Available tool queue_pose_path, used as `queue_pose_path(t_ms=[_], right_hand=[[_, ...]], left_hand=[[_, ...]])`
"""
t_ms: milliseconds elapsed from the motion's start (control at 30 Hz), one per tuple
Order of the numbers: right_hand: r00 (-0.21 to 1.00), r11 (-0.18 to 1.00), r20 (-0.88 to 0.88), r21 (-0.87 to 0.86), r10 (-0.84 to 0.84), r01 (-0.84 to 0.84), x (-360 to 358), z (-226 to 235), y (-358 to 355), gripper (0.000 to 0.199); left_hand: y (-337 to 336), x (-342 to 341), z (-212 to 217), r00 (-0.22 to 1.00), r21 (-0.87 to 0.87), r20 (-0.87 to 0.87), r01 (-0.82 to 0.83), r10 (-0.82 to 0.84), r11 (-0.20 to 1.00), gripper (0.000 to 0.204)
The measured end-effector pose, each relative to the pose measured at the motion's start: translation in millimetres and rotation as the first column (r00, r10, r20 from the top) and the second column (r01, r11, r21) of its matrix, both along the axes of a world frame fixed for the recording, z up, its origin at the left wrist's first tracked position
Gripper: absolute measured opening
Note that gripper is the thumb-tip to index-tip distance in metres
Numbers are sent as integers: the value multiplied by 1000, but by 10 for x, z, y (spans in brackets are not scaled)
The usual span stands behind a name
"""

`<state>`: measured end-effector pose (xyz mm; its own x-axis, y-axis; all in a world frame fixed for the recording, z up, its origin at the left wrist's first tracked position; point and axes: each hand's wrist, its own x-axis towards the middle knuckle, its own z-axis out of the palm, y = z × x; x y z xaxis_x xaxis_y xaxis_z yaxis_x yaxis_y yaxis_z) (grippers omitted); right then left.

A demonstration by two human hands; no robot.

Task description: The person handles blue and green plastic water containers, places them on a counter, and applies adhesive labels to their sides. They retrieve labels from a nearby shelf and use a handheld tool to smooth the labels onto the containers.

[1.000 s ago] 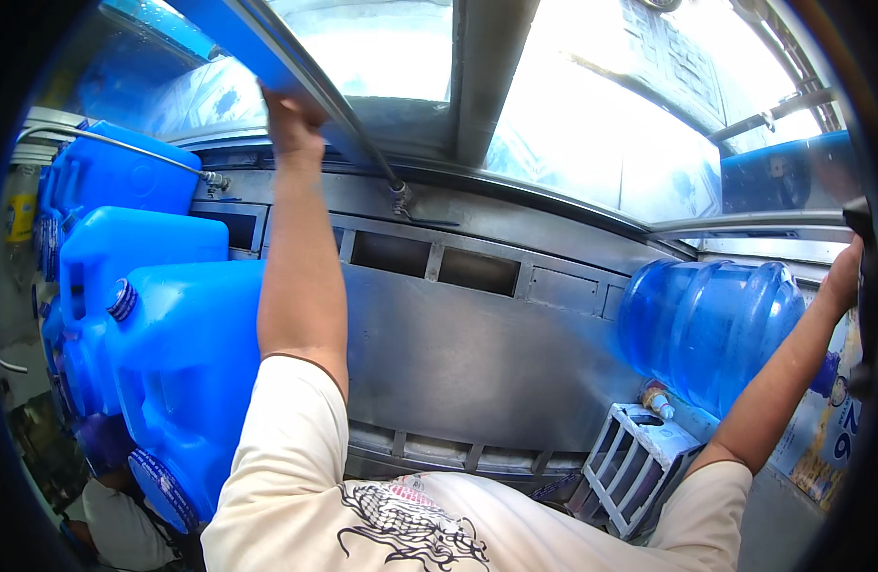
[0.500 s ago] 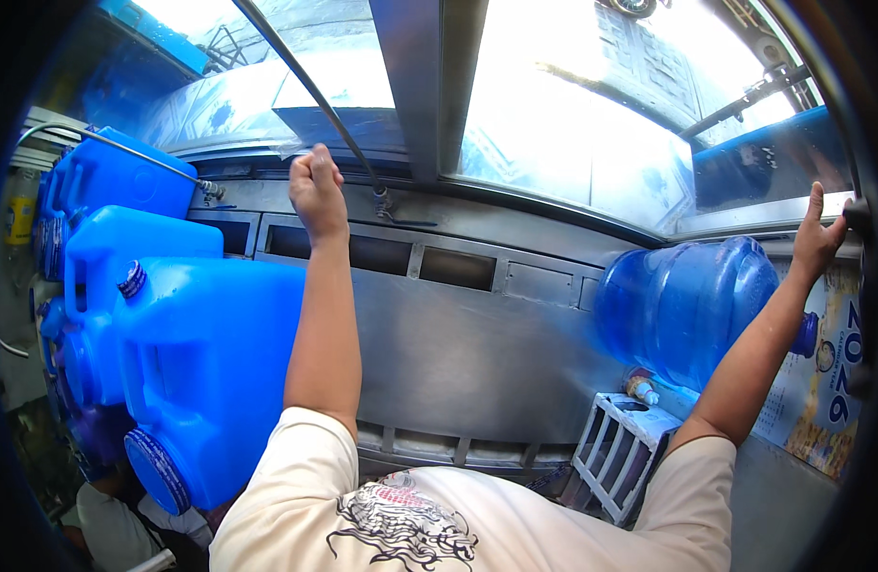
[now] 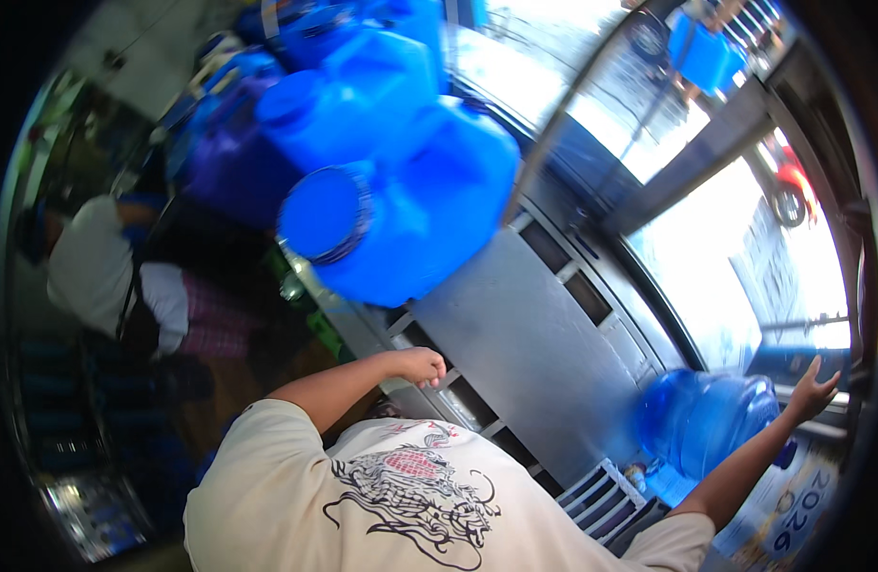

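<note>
My left hand (image 3: 420, 366) is drawn in near my chest, fingers curled closed. Whatever is inside it, if anything, is hidden. Below the blue jerry cans, it sits over the edge of the steel counter (image 3: 515, 334). My right hand (image 3: 815, 389) reaches out to the far right with thumb and fingers apart, holding nothing that I can see. Beneath it and to its left lies a clear blue round water bottle (image 3: 711, 419) on its side. The nearest blue jerry can (image 3: 429, 210) stands on the counter, its big round cap (image 3: 325, 214) facing me.
More blue containers (image 3: 382, 86) crowd behind the nearest one. A white slatted rack (image 3: 596, 500) stands beside the round bottle. At the left another person in a white top (image 3: 91, 267) is bent over. Beyond the window frame (image 3: 696, 162), someone outside has a blue container (image 3: 704, 55).
My view has swung left. My left hand has come down from the window, toward my chest, still closed. My right arm stays stretched out, its hand apart from the frame at the right.
</note>
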<state>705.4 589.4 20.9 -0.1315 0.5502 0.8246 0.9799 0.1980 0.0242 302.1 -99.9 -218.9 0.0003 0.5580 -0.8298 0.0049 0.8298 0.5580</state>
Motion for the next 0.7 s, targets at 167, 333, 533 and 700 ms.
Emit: queue_pose_path(t_ms=[167, 333, 533, 700], right_hand=[[834, 816, 14, -217, 552, -537, -805, -970, -1567, 53], [648, 445, -65, -675, 759, -589, -1497, -1707, -3350, 51], [509, 156, -189, -814, 840, -559, -2162, -1675, -4445, 48], [428, 114, -197, -792, 882, -600, -2667, -1440, -5184, 46]], left_hand=[[-1476, -198, -161, 825, 96, -541, -134, 164, 986, 24], [-2669, -553, 263, 627, -73, -777, -168, 49, 983, 26], [-3441, -989, 1095, 633, -24, -738, -372, 235, 928, 29], [-4120, -1300, 1257, 673, 30, -607, -512, 423, 858, 34]])
